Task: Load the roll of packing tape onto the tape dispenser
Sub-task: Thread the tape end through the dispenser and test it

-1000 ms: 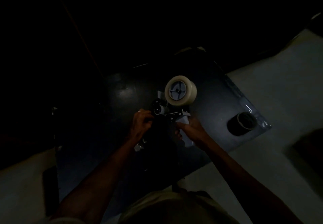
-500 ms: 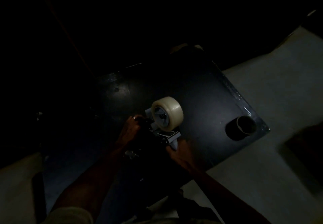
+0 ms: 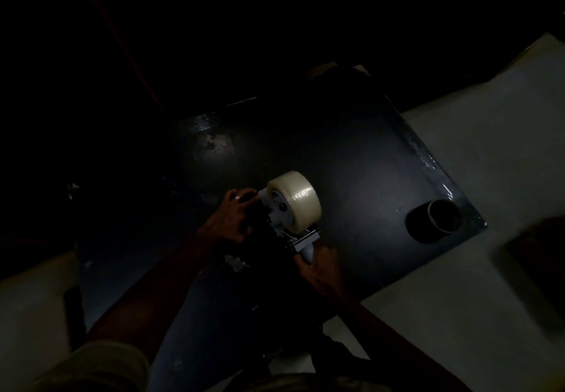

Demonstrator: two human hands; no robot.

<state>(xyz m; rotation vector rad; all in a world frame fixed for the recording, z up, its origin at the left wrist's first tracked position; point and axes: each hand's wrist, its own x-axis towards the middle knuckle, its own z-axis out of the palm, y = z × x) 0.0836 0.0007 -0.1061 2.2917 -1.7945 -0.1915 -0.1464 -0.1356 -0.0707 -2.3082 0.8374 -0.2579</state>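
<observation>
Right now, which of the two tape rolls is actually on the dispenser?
The pale clear roll between both hands sits on the dispenser. The dark roll lies alone near the table's right corner.

- The desk [image 3: 360, 159] is dark and bare across its middle and far part; a hand could pass there freely.
- A dark tape roll [image 3: 434, 220] lies near the desk's right corner, well apart from the dispenser; open surface lies between them.
- The roll of packing tape [image 3: 295, 200] on the tape dispenser [image 3: 302, 240] stands at the near middle and blocks that spot.
- The left hand [image 3: 230, 219] closes off the dispenser's left side, the right hand [image 3: 319, 265] its near end, fingers wrapped on the handle.
- Both forearms cross the desk's near edge.
- Left of the hands the desk is too dark to judge.
</observation>
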